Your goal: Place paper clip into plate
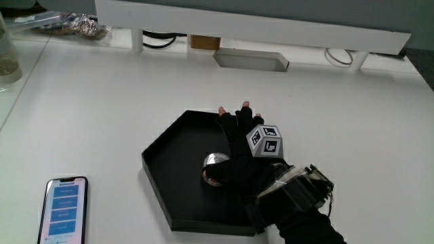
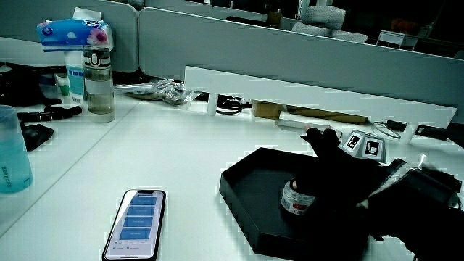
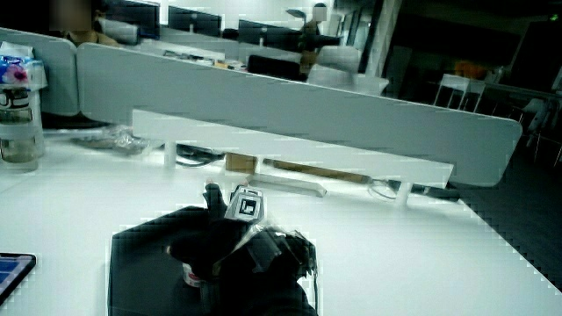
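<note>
Main view: hand point(image 1: 247, 152) holds a small round object point(image 1: 214, 165) inside the black plate point(image 1: 163, 152).

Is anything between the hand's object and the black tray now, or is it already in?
Nothing visible stands in the way. The gloved hand is over the black hexagonal tray, its fingers around a small silver-topped cylindrical container that already sits inside the tray in a side view. I cannot confirm it holds paper clips.
</note>
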A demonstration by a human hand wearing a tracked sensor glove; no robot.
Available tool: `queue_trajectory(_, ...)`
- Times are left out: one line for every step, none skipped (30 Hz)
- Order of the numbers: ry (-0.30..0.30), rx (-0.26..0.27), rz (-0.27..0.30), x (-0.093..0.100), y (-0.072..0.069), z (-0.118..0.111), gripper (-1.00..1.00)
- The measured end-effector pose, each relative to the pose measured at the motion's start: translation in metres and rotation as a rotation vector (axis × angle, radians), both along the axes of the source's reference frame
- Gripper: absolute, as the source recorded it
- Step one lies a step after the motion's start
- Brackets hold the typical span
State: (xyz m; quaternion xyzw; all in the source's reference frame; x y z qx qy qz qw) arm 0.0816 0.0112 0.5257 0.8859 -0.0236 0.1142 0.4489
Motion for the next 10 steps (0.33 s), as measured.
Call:
queue_trajectory(-0.001,0.018,-0.013,-0.0002,-0.0017,-0.0045,-1.0)
queue_trajectory(-0.022,-0.001,-0.005,0.0,-0.0027,-0.0054,-1.0)
queue_trajectory(-0.012,0.014,-0.013,-0.0006,-0.0036,-0.0092,-1.0)
queue_trajectory(-0.015,0.021,-0.011,0.0002,-0.0039,-0.0079,-1.0)
queue_trajectory(-0.014,0.015,-0.007,0.0007,-0.0045,-0.0082,-1.0)
queue_trajectory(-0.006,0.021,-0.014,0.0007,-0.0049,-0.0087,-1.0)
queue_trajectory(-0.014,0.018,-0.014,0.001,-0.0051,-0.0089,-1.0)
queue_trajectory(-0.011,0.003,-0.011,0.0018,-0.0049,-0.0065,-1.0)
queue_trajectory(-0.007,0.0,-0.011,0.002,-0.0049,-0.0059,-1.0)
queue_trajectory(0.005,0.006,-0.01,0.0021,-0.0048,-0.0054,-1.0)
